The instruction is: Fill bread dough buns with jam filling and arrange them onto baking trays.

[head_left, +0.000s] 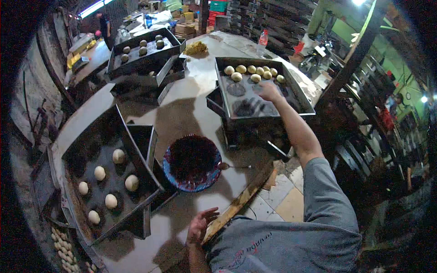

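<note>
Out over the dark metal tray (298, 98) at the right, my right hand (269, 92) reaches just short of a dough ball (256, 78). Its fingers are small and blurred, so whether they grip anything is unclear. Several round, pale dough balls sit grouped at that tray's far side. My left hand (201, 225) hangs near the table's wooden edge, fingers apart and holding nothing. Beyond it stands a blue bowl (171, 175) with a dark filling (193, 157) inside. A spoon-like tool (234, 166) lies against the bowl's right rim.
At the left, another deep tray (132, 207) carries several spaced dough balls (111, 201). A third tray (136, 66) with dough balls stands at the far left. A yellow crumbly heap (195, 48) and a plastic bottle (262, 41) rest on the table's far part. A wooden post (353, 52) rises at right.
</note>
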`<move>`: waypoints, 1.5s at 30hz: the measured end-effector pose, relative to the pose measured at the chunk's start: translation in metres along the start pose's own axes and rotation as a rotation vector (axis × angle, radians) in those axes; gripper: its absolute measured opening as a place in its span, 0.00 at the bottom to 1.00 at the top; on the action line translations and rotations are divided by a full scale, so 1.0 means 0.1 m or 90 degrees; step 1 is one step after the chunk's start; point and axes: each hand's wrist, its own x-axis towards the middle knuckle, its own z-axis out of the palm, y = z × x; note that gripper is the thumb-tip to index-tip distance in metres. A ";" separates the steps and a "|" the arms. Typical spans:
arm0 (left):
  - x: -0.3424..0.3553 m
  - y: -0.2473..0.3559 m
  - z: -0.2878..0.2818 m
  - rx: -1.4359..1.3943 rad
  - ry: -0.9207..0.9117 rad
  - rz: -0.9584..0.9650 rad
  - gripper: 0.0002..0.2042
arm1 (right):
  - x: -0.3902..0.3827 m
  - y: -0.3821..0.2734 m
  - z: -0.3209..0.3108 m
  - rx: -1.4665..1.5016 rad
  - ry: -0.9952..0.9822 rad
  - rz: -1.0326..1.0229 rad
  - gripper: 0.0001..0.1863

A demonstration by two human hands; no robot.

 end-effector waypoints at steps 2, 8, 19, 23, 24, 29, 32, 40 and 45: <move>0.08 -0.07 0.12 0.041 -0.025 0.056 0.25 | 0.21 0.17 0.11 0.006 -0.014 -0.073 0.24; 0.49 0.07 0.84 0.098 0.051 0.145 0.20 | 0.89 0.40 0.47 -0.127 -0.043 -0.058 0.20; 1.09 -0.29 1.20 0.052 -0.004 0.131 0.10 | -0.35 0.31 -1.09 0.614 -0.064 -0.086 0.17; 1.51 -0.28 1.38 0.143 0.119 0.247 0.19 | -1.65 0.00 -1.11 0.560 -0.056 -0.251 0.11; 1.63 -0.30 1.47 0.077 0.107 0.307 0.23 | -1.91 -0.11 -1.08 0.593 -0.165 -0.327 0.12; 1.74 -0.53 1.63 0.237 0.058 0.195 0.22 | -2.97 -0.35 -0.37 0.840 -0.124 -0.080 0.24; 1.71 -0.74 1.68 0.309 0.237 0.075 0.10 | -3.35 -0.37 0.11 0.926 -0.068 0.125 0.24; 1.50 -0.78 1.29 0.588 -0.162 0.079 0.08 | -3.60 -0.76 0.34 1.259 -0.167 0.495 0.21; 1.09 -0.59 0.69 0.259 -0.125 -0.157 0.11 | -3.39 -1.32 0.63 0.923 -0.264 0.207 0.15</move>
